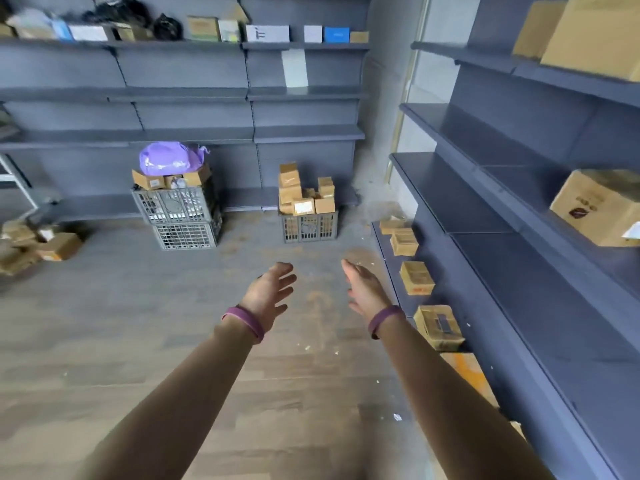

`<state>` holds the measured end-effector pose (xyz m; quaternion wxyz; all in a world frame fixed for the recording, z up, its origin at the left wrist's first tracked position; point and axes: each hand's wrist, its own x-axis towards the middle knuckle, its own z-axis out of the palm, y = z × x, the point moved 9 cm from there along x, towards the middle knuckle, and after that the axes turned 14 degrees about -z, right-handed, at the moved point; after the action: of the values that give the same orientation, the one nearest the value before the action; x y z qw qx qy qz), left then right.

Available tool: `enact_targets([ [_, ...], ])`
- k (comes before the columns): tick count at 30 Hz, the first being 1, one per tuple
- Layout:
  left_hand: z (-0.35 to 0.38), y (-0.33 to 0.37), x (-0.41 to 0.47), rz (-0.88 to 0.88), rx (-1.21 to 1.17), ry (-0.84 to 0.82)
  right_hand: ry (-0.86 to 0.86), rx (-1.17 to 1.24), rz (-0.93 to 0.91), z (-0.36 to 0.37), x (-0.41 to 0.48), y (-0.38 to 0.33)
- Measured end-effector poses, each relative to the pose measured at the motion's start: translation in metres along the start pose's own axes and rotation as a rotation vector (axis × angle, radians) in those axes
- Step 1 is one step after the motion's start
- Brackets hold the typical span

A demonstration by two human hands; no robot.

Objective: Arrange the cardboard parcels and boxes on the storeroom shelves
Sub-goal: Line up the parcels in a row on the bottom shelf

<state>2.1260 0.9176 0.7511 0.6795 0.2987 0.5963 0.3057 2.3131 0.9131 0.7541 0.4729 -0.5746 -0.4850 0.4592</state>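
— Head view, nearest first: left hand (268, 294) and right hand (363, 289) stretched forward over the wooden floor (138, 358), fingers spread and loose, palms facing each other, holding nothing. Purple band on each wrist.

— Parcels?

— Closest along the right: a row of small cardboard boxes (416, 277) on the bottom shelf (388, 251) of the right-hand unit, spaced apart, one with torn tape near the right forearm. Higher up, a large carton (597, 206) on a middle shelf, more cartons on the top one.

— Further on?

— Straight ahead, well apart from both hands: a grey crate (309, 227) heaped with small boxes above its rim. Left of it, two stacked crates (180, 216) carrying open boxes and a purple bag (169, 157). Loose boxes on the floor at far left. Back-wall shelves (304, 133) mostly bare except the top row.

— Risks?

— Probably heading for the heaped crate. Likely trouble: grabbing a lower box and toppling the upper ones, stacked loosely as they are. Also lifting the whole crate and spilling the top layer. Scattered debris on the floor, possibly slippery underfoot. Blurred edges, so labels unreadable.
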Motion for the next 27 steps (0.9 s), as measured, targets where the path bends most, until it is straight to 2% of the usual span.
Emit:
enact_targets([
  [8, 0.009, 0.086, 0.098, 0.017, -0.019, -0.001, 0.004, 0.012, 0.015, 0.003, 0.131, -0.013],
  [15, 0.000, 0.143, 0.219, -0.013, -0.034, -0.057, -0.005, -0.081, 0.042, 0.023, 0.255, -0.003],
  [22, -0.002, 0.246, 0.359, -0.053, -0.059, -0.137, 0.060, -0.104, 0.109, 0.033, 0.407, -0.013],
  [27, 0.006, 0.314, 0.432, -0.084, -0.051, -0.205, 0.097, -0.100, 0.091, 0.032, 0.492, -0.036],
])
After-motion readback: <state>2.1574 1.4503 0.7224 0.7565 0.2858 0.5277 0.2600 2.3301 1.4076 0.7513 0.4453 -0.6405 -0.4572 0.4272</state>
